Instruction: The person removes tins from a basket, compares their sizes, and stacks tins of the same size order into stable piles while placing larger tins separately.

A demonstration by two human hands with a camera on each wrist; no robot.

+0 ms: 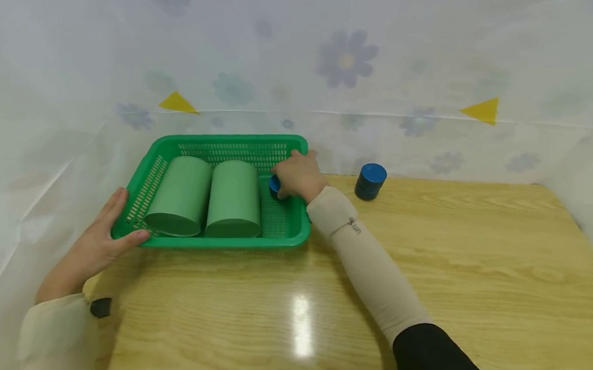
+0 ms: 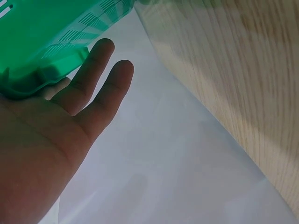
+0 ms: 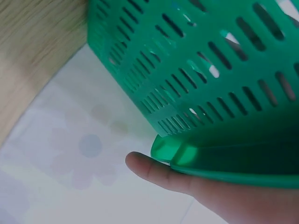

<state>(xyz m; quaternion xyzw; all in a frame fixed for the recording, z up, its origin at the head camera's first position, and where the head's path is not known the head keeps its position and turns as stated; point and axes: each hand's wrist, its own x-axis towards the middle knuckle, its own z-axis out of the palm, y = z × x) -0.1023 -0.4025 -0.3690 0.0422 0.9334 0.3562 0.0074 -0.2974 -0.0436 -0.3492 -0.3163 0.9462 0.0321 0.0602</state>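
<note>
A green plastic basket (image 1: 225,243) stands at the back left of the wooden table, holding two pale green cylinders (image 1: 181,194) that lie side by side. My left hand (image 1: 94,241) grips its left front corner, thumb over the rim and the other fingers outside. In the left wrist view, two fingers of the left hand (image 2: 51,135) extend past the basket (image 2: 70,42). My right hand (image 1: 298,177) reaches over the basket's right side and pinches a small dark blue round container (image 1: 274,186) inside. Its lower part is hidden. One finger shows outside the basket wall (image 3: 210,84) in the right wrist view.
Another blue round container (image 1: 371,181), with a groove round its side, stands upright on the table (image 1: 456,266) right of the basket. A white flowered sheet (image 1: 419,55) with two yellow triangles (image 1: 482,112) hangs behind. A small black object (image 1: 101,308) lies by the left sleeve.
</note>
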